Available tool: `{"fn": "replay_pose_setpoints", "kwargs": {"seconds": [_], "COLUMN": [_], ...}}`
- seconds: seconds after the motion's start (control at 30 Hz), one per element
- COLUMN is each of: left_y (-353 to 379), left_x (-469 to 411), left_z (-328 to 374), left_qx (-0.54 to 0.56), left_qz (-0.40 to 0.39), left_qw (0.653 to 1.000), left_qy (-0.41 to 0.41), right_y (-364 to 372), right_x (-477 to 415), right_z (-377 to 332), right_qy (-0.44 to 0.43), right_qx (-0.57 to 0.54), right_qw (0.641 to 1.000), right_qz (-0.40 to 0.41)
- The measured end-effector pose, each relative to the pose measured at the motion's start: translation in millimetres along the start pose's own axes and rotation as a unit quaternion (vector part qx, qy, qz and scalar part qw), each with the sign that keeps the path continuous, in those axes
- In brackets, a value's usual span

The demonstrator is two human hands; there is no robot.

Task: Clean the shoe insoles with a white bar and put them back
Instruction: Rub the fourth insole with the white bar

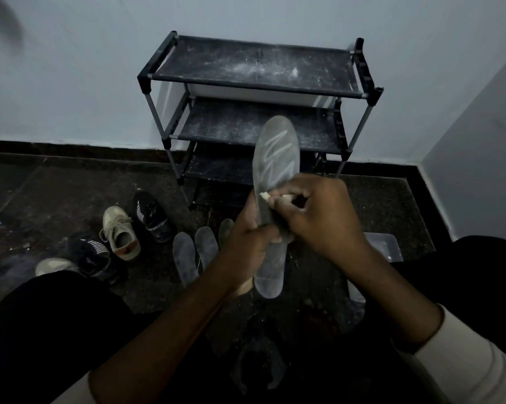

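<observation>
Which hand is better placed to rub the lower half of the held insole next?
Right hand: it pinches the white bar against the insole, while the left hand grips the insole's middle.

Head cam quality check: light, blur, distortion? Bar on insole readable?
Head view: dim, bluish light, floor near black, so the insoles lying there barely stand out; wide-angle bend in the shoe rack and skirting; soft overall, dark smear top left; white bar tip and its streaks on the held insole are legible.
</observation>
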State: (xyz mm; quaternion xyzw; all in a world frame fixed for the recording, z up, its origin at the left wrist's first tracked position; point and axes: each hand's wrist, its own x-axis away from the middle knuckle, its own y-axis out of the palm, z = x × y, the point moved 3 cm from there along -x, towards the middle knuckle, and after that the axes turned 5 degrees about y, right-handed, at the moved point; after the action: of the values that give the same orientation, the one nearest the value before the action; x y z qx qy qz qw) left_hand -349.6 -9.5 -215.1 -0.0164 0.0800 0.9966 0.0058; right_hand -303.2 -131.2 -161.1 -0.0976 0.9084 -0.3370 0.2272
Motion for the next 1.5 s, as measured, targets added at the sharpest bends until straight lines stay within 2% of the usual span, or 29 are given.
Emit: {"fn": "replay_pose_setpoints", "kwargs": {"seconds": [0.13, 0.27, 0.4, 0.6, 0.77, 0.93, 1.1, 1.27, 1.4, 1.5], "left_y": [6, -3, 0, -9, -10, -13, -7, -15, -9, -9], "left_x": [4, 0, 2, -3, -6, -6, -8, -6, -7, -6], "left_z": [2, -3, 3, 4, -10, -11, -13, -12, -12, -10], "left_qx": [0.001, 0.013, 0.062, 0.123, 0.094, 0.023, 0.024, 0.017, 0.044, 0.036], "left_qz": [-0.013, 0.019, 0.015, 0.055, 0.071, 0.100, 0.061, 0.091, 0.050, 0.056], "left_qw": [1.000, 1.000, 0.998, 0.991, 0.992, 0.994, 0.997, 0.995, 0.997, 0.997], "left_qy": [0.000, -0.010, -0.008, -0.012, -0.053, -0.042, -0.046, -0.023, -0.035, -0.029], "right_y": [-5, 2, -8, 5, -2, 7, -5, 2, -9, -2], "right_x": [-8, 1, -8, 4, -5, 4, -11, 3, -11, -8], "right_z": [2, -3, 6, -2, 6, -3, 3, -5, 4, -3], "right_qy": [0.007, -0.004, 0.025, -0.018, -0.008, -0.034, -0.017, -0.032, -0.011, -0.016], "right_qx": [-0.014, -0.013, -0.032, 0.004, 0.018, 0.052, 0.044, 0.055, 0.051, 0.038], "right_qw": [0.999, 1.000, 0.999, 0.998, 1.000, 0.996, 0.999, 0.994, 0.999, 0.999], "right_qz": [0.033, -0.016, 0.003, -0.052, 0.001, -0.061, 0.008, -0.093, -0.002, -0.020]}}
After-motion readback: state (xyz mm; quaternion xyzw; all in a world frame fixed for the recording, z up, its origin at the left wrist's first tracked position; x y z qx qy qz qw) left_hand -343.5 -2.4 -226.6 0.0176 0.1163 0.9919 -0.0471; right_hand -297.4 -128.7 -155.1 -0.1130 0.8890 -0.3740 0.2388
